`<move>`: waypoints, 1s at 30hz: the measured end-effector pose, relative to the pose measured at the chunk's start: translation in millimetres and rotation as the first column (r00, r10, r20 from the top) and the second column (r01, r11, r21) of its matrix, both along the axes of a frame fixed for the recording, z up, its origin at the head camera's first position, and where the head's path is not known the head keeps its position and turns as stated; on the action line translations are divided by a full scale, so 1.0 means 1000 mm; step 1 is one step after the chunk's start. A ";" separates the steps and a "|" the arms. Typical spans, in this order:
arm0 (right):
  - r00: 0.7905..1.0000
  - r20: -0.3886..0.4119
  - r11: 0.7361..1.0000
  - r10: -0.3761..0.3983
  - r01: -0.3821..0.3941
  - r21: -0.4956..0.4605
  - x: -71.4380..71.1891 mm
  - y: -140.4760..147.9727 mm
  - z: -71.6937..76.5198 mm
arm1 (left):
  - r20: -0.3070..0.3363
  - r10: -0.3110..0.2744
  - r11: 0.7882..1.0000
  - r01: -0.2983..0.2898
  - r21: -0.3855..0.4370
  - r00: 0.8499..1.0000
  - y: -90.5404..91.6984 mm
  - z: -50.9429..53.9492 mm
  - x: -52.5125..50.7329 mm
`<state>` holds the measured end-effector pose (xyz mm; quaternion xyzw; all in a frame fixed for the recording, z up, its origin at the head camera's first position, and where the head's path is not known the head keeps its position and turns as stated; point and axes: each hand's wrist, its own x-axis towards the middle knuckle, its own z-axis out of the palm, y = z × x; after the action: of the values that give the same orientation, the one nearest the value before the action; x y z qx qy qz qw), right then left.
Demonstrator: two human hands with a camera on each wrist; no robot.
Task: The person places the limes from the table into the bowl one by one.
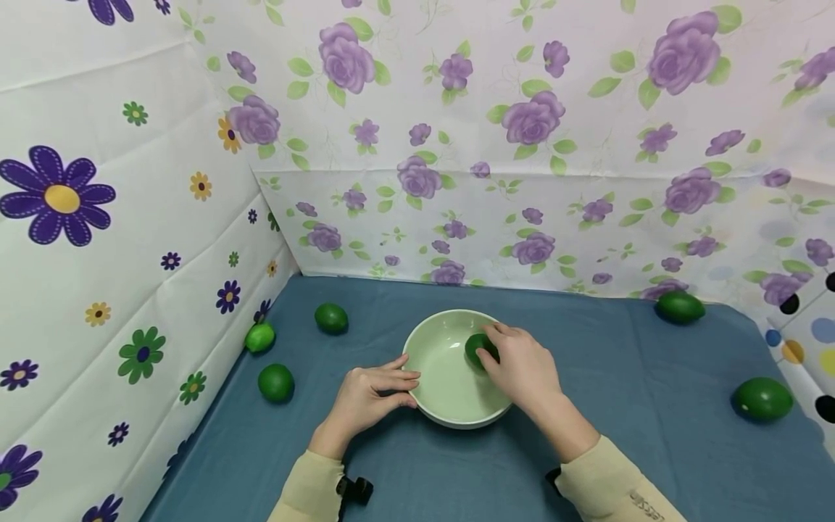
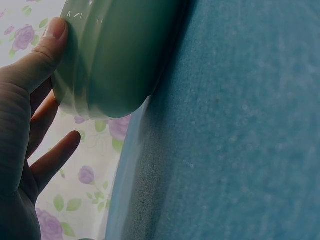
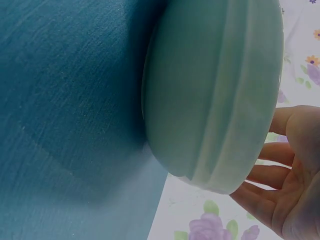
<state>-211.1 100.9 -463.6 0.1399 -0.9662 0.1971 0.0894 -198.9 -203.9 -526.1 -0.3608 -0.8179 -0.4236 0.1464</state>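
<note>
A pale green bowl stands on the blue cloth. My left hand holds the bowl by the left side of its rim; in the left wrist view the thumb lies against the outer wall. Inside the bowl, toward its right, my right hand grips a dark green lime between thumb and fingers. From the right wrist, the bowl's wall hides the lime, and the right hand shows reaching over the rim.
Left of the bowl lie three more limes: one farther back, a lighter one by the wall cloth and a nearer one. Two larger green fruits, one at the back and one nearer, are on the right. Flowered cloth walls enclose the table.
</note>
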 end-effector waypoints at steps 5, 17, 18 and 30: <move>1.000 0.005 1.000 -0.008 0.008 -0.007 0.002 0.003 0.000 | 0.005 -0.003 1.000 0.003 0.004 1.000 0.000 0.000 0.000; 0.999 -0.034 1.000 -0.011 0.011 -0.005 0.005 0.013 0.001 | -0.006 -0.003 1.000 0.003 0.002 1.000 0.000 -0.002 0.000; 0.999 -0.031 1.000 -0.015 0.015 -0.008 0.005 0.014 0.000 | -0.006 -0.003 1.000 0.003 0.001 1.000 0.000 -0.002 0.000; 0.999 -0.008 0.999 -0.037 0.037 -0.008 0.005 0.020 0.000 | 0.004 -0.010 1.000 0.010 0.004 1.000 0.000 0.000 0.001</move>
<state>-206.4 121.3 -463.3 0.1226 -0.9675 0.1985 0.0972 -198.3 -204.1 -526.5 -0.3640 -0.8155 -0.4265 0.1434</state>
